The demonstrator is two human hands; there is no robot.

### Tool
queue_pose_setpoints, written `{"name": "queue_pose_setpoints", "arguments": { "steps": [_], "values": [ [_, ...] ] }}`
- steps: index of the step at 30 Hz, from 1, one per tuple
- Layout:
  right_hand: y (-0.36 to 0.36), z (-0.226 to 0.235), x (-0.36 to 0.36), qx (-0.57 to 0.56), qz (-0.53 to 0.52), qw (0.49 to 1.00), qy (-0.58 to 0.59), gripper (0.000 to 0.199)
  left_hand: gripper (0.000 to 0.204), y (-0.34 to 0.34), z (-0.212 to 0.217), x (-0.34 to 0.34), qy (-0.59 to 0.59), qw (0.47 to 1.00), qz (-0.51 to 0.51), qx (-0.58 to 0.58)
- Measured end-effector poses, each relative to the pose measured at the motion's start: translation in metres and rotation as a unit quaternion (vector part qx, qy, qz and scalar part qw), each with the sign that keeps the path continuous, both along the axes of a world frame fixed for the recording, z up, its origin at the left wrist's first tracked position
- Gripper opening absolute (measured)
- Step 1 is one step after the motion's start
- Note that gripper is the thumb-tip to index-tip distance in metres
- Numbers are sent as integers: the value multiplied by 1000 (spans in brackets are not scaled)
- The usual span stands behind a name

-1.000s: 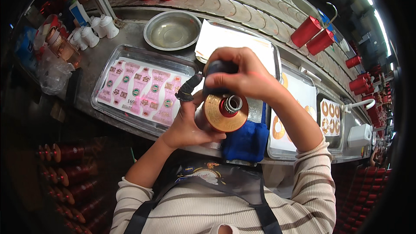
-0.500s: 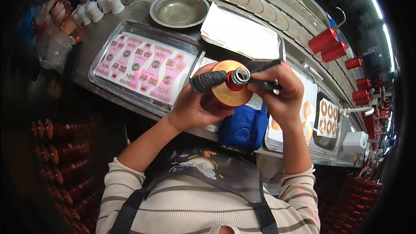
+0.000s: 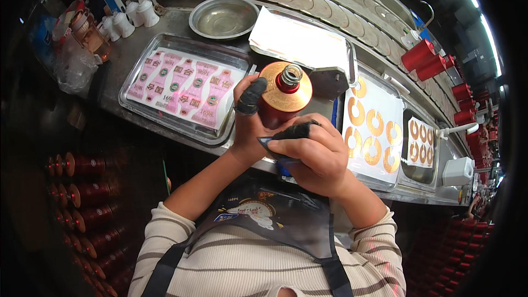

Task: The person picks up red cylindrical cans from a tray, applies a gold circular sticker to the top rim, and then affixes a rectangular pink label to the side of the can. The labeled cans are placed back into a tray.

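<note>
My left hand (image 3: 250,135) is wrapped round an upright red bottle (image 3: 285,99) with a gold shoulder and an open, threaded glass neck. A black cover sits on its thumb, which presses on the bottle's shoulder. Close to the bottle's near side, my right hand (image 3: 316,159) is closed on a small dark flat piece (image 3: 278,156) with a pointed corner; its kind cannot be made out. Black covering also shows on a right finger. Beyond the bottle lie a tray (image 3: 124,96) of pink labels (image 3: 181,85) and a sheet (image 3: 379,148) of gold ring-shaped stickers (image 3: 375,122).
A metal bowl (image 3: 197,25) and a tray with white sheets (image 3: 300,38) stand farther back. A dark block (image 3: 328,81) sits just behind the bottle. Red bottles (image 3: 418,54) line the slatted conveyor (image 3: 330,8). White small bottles (image 3: 146,14) stand at left, a white jug (image 3: 457,171) at right.
My right hand has come away from the bottle's neck, down and toward me, with the dark piece still in it. The left hand keeps the bottle, now more upright.
</note>
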State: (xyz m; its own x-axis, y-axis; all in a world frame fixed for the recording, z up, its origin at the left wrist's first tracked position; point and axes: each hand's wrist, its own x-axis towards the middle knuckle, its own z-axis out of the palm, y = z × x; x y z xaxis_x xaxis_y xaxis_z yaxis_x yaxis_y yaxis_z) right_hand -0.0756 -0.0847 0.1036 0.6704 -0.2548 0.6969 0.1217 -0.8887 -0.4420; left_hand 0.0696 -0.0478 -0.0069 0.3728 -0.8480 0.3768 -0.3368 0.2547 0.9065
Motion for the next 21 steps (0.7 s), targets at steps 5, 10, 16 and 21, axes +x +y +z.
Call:
{"name": "queue_pose_setpoints", "arguments": {
  "steps": [5,10,16,21],
  "values": [
    [-5,-11,-8,-2,-43,999,11,34,95,4,-20,-6,17,1000,-8,-4],
    [-6,2,-50,454,-159,876,-37,29,88,8,44,9,52,992,13,116],
    [-11,-45,-105,576,-177,798,25,28,80,-9,93,-18,242,939,-198,142],
    [0,-48,-122,564,-191,791,140,76,74,-22,51,-57,275,905,-204,252]
  ]
}}
